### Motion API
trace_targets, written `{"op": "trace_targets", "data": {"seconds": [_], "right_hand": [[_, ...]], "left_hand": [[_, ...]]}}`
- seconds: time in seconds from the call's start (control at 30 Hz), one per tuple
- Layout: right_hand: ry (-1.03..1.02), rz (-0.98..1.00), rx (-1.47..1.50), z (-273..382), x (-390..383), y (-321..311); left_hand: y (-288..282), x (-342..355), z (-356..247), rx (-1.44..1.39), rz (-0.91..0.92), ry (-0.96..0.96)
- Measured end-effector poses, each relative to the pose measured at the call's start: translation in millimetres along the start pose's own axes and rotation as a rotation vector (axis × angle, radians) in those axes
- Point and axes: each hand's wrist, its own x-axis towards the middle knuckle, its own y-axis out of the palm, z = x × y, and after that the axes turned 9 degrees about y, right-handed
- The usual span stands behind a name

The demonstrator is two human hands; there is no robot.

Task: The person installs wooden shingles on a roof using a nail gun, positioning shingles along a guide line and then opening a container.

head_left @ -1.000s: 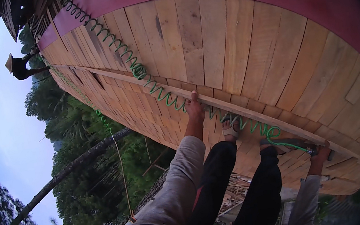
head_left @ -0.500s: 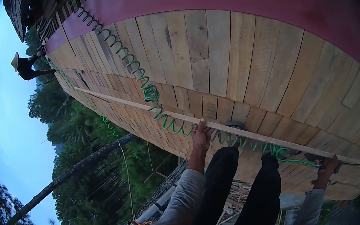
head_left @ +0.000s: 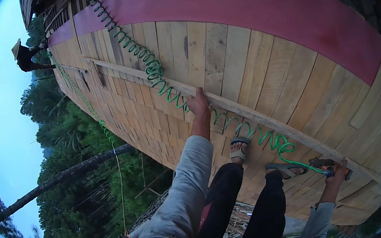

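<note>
My left hand [head_left: 198, 101] is closed round a long pale wooden batten [head_left: 264, 120] that lies diagonally over rows of timber shingles [head_left: 215, 57]. Down at the right, my right hand [head_left: 336, 176] grips a dark pneumatic tool [head_left: 321, 163] beside the batten's lower end; part of the tool is hidden. A green coiled hose [head_left: 167, 88] runs from that tool up past my left hand to the roof's top. My sandalled feet [head_left: 239, 150] stand on the shingles below the batten.
Red sheeting [head_left: 252, 0] borders the shingles above, beside open framing. A co-worker in a straw hat [head_left: 28, 58] bends at the far edge. A second hose [head_left: 105, 130] trails along the roof's edge, with a leaning trunk [head_left: 63, 179] and trees beyond. A loose strip [head_left: 374, 90] lies at right.
My left hand and the batten have shifted up the roof since half a second ago. My feet show more fully, and the view has moved slightly.
</note>
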Motion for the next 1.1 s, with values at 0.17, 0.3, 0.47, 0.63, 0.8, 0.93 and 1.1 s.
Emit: {"op": "trace_targets", "data": {"seconds": [0.17,0.3,0.47,0.63,0.8,0.93,1.1], "right_hand": [[-0.078,-0.086,-0.050,-6.8,41.8,17.6],[0.033,-0.164,-0.046,-8.3,45.6,26.6],[-0.096,-0.057,-0.042,-0.2,76.0,19.5],[0.008,-0.065,-0.107,-12.8,63.3,53.7],[0.079,-0.168,-0.155,-4.6,82.0,59.5],[0.100,-0.137,-0.111,-6.7,83.5,68.4],[0.008,-0.232,-0.041,-8.3,106.8,62.6]], "left_hand": [[6.0,34.0,6.5,0.278,0.194,-0.021],[8.4,36.2,-3.3,0.396,0.222,0.022],[19.9,46.7,21.3,0.506,0.254,0.219],[6.2,83.8,35.2,0.789,0.336,0.656],[35.6,51.0,12.6,0.349,0.407,0.005],[31.5,29.5,-17.6,0.163,0.423,-0.068],[45.7,41.9,-21.5,0.097,0.479,-0.084]]}}
